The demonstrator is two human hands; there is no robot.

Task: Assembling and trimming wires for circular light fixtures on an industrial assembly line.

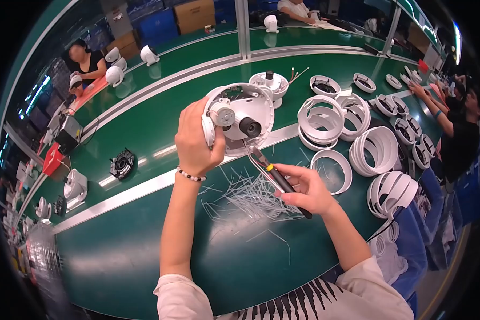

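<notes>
My left hand (193, 136) is wrapped around the side of a white plastic housing (265, 104) and holds it tilted above the bench. Its open side shows a round silver motor (225, 117), a black lens-like cylinder (250, 127) and thin wires. In my right hand (313, 191) is a pair of cutting pliers (282, 180) with black, red and yellow handles. The jaws are at the lower edge of the housing, beside the wires; whether they touch anything is too small to tell. Below lies a heap of thin white strips (253, 194), like cut cable-tie ends.
White plastic rings (375, 151) stand stacked at the right. A similar white unit (268, 81) with loose wires sits behind the housing. On the left are a black round part (122, 164) and a white shell (76, 184). Other people work at the far left, back and right.
</notes>
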